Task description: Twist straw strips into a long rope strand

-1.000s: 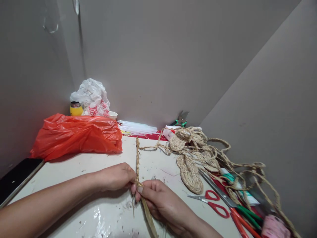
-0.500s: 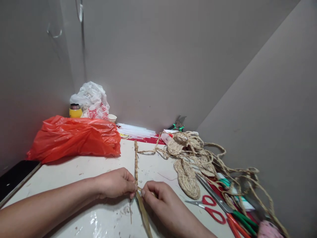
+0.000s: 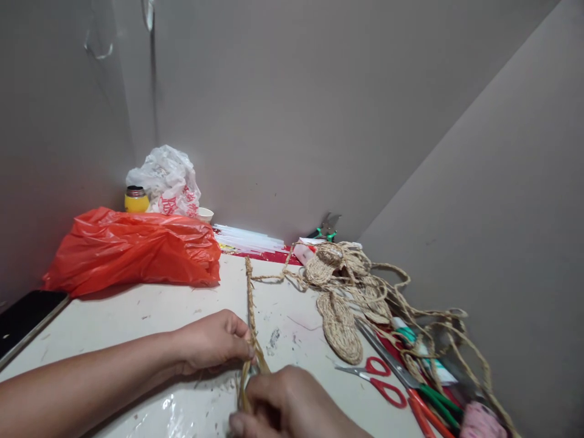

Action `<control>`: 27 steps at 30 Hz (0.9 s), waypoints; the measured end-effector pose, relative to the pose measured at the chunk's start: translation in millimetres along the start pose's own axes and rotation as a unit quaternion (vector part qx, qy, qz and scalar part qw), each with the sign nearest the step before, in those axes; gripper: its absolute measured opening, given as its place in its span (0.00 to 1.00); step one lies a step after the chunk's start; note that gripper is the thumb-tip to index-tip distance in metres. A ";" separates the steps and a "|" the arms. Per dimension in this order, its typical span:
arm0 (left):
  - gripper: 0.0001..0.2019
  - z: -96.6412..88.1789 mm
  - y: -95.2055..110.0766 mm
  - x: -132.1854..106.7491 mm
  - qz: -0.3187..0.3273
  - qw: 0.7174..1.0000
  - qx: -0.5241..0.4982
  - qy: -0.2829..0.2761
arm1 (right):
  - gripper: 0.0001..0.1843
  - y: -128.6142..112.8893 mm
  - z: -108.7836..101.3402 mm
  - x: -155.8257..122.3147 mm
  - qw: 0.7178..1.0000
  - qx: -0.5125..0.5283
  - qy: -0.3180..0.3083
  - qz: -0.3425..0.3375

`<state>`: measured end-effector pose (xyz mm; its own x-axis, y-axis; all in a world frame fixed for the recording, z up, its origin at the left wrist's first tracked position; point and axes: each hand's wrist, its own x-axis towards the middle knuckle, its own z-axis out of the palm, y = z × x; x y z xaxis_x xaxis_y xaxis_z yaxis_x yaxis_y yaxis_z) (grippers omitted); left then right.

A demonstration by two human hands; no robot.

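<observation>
A braided straw rope (image 3: pixel 250 298) runs from the back of the white table (image 3: pixel 128 322) toward me. My left hand (image 3: pixel 212 340) pinches it at its near end, fingers closed on the braid. My right hand (image 3: pixel 285 407) is closed lower down around the loose straw strands (image 3: pixel 249 377) that fan out below the braid. A flat woven straw sole (image 3: pixel 340 328) lies to the right of the hands.
A red plastic bag (image 3: pixel 132 249) lies at the back left, with a white bag (image 3: pixel 166 179), a yellow jar (image 3: pixel 136 199) and a small cup (image 3: pixel 205 214) behind it. Tangled straw cords (image 3: pixel 410 316), red scissors (image 3: pixel 378 380) and green-handled pliers (image 3: pixel 326 230) crowd the right side. Grey walls close in.
My right hand has slid down toward me along the loose strands and now grips them lower. My left hand keeps its pinch on the braid's end.
</observation>
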<state>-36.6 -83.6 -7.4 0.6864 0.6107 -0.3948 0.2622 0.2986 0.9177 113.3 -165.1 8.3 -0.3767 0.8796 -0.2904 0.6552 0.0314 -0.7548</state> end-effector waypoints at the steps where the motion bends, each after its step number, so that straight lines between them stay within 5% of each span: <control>1: 0.07 -0.8 0.7 -0.1 0.001 1.000 -0.004 -0.006 | 0.13 -2.3 -6.2 -1.2 1.000 0.027 0.011 -0.004; 4: 0.06 -3.6 3.0 -0.1 -0.015 1.000 0.002 -0.017 | 0.16 -1.7 -23.6 3.8 0.979 0.093 0.179 -0.009; 6: 0.06 -5.1 3.8 -0.1 -0.021 0.999 0.004 -0.025 | 0.18 5.7 -28.0 12.8 0.964 0.132 0.230 -0.009; 10: 0.05 -6.7 3.5 -0.5 -0.010 0.998 -0.023 -0.049 | 0.24 25.0 -15.2 29.4 0.949 0.311 0.043 0.031; 13: 0.06 -7.2 2.2 -0.5 -0.016 0.998 -0.019 -0.053 | 0.25 31.2 -6.7 32.3 0.927 0.370 -0.017 0.060; 20: 0.08 -12.1 1.9 -1.5 0.033 0.989 0.139 -0.034 | 0.21 31.5 -11.9 32.8 0.926 0.366 0.000 0.090; 27: 0.12 -3.4 23.9 -22.7 0.044 0.921 0.387 0.016 | 0.14 26.0 3.5 33.6 0.934 0.326 0.095 0.113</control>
<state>-48.2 -87.8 23.3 0.7108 0.6323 -0.3082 0.6208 -0.3579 0.6975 115.4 -136.4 -23.0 -0.1130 0.8991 -0.4229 0.1419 -0.4067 -0.9025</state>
